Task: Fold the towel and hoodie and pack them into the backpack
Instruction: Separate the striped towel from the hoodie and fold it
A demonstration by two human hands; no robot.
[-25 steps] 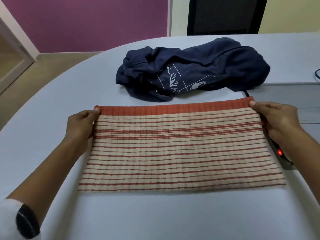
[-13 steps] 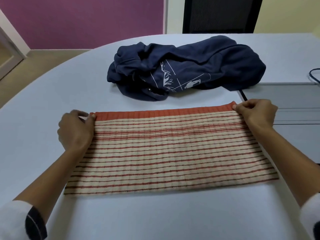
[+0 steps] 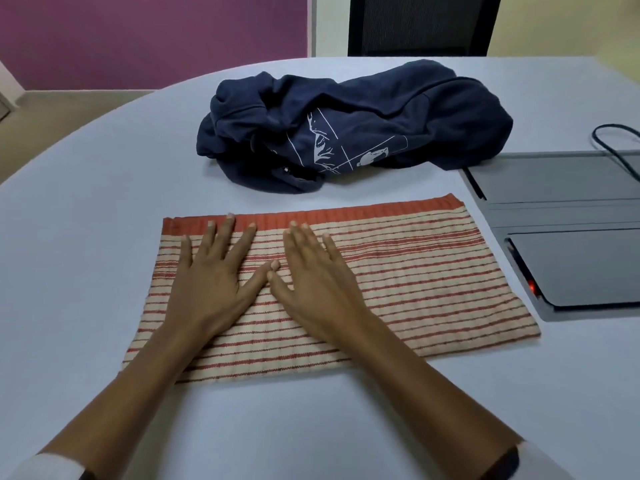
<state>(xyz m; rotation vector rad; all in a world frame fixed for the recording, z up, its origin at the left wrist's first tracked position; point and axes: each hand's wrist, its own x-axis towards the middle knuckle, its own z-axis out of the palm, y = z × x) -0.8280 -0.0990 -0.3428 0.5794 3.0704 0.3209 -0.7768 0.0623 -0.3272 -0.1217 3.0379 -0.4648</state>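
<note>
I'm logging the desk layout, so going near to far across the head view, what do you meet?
Left hand and right hand flat on the striped towel → crumpled navy hoodie → black chair.

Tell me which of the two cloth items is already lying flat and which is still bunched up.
The striped towel lies flat under both open hands, left hand and right hand. The dark blue hoodie behind it is a crumpled heap.

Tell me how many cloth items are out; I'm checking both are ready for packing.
2: the striped towel lies flat nearest the person under both hands; the navy hoodie sits crumpled just beyond it.
</note>
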